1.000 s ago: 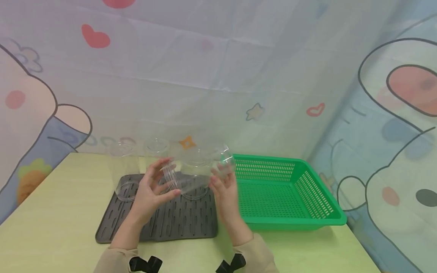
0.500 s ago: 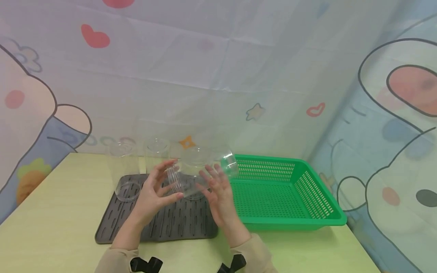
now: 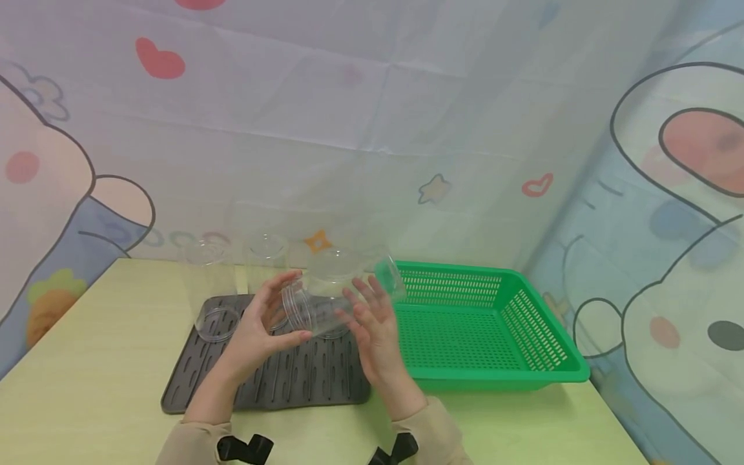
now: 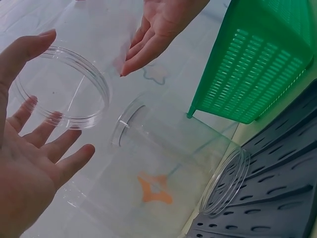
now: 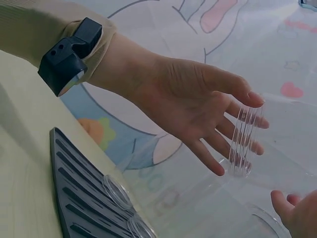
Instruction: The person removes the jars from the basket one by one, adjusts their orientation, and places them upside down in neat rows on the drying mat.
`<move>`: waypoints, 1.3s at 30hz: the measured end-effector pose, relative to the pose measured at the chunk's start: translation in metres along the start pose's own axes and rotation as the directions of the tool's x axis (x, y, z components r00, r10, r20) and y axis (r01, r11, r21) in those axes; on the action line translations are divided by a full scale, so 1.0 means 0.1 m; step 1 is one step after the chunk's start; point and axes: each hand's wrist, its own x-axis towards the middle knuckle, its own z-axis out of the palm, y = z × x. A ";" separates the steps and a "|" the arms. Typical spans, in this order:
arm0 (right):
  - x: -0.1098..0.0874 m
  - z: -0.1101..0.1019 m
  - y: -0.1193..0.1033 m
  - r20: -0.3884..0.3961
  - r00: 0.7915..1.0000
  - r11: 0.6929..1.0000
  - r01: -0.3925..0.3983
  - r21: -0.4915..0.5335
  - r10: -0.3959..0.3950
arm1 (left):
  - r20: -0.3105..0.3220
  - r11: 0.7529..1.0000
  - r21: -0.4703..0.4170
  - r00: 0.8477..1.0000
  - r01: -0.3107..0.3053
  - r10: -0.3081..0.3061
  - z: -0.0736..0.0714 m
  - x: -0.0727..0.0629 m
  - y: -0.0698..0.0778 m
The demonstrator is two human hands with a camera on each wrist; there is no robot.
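Observation:
A clear plastic jar (image 3: 300, 308) is held lying nearly sideways above the dark mat, its ridged rim to the left and its base to the right. My left hand (image 3: 256, 329) grips it by the ridged rim (image 4: 99, 106), thumb below and fingers behind. Spread, fairly straight fingers of my right hand (image 3: 374, 329) lie along the front of the jar's body. Three more clear jars, a left one (image 3: 209, 290), a middle one (image 3: 264, 261) and a right one (image 3: 334, 263), stand upright on the mat with ringed ends down. The right one is partly covered by the held jar.
The dark grooved drying mat (image 3: 267, 387) lies on the pale yellow table (image 3: 104, 361). Right of it stands a green slotted basket (image 3: 494, 376), close to the right hand. A cartoon-printed cloth (image 3: 349, 129) hangs behind the table.
My right hand has loosened from near the jar's base and spread its fingers, moving slightly left along the body. The jar has turned and dipped a little in my left hand's grip.

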 end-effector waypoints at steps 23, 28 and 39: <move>-0.01 0.07 -0.07 -0.088 0.995 0.905 -0.085 -0.417 0.053 | -0.092 0.997 0.000 0.993 -0.077 0.077 -0.49 -0.15 -0.09; -0.03 0.10 -0.06 -0.089 0.996 0.830 -0.069 -0.554 0.024 | -0.156 0.992 -0.067 0.983 -0.108 0.097 -0.62 -0.20 -0.15; -0.11 0.16 -0.05 -0.100 0.995 0.640 -0.060 -0.766 -0.026 | -0.231 0.980 -0.169 0.971 -0.100 0.060 -0.98 -0.39 -0.37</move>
